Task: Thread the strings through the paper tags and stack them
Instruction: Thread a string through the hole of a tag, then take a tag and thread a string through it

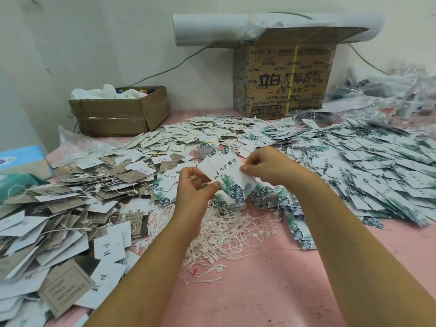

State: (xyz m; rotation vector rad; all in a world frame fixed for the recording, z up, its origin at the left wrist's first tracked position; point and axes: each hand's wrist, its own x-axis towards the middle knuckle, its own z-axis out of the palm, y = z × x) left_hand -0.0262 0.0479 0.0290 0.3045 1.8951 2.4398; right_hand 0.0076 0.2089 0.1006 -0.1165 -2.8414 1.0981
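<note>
Above the middle of the pink table I hold a few white paper tags (pixel 232 179) printed with green leaves and black characters. My left hand (pixel 197 187) pinches their lower left edge between thumb and fingers. My right hand (pixel 266 165) pinches their right edge near the top. A tangle of white strings (pixel 226 234) with small plastic clasps lies on the table just under the tags. No string is visible through the held tags.
Grey and white strung tags (pixel 61 208) are heaped at the left, leaf-printed tags (pixel 368 166) at the right, small white tags (pixel 188 135) behind. A low cardboard box (pixel 118 114) and a tall printed carton (pixel 283 79) stand at the wall. Bare pink tabletop (pixel 271 291) lies between my forearms.
</note>
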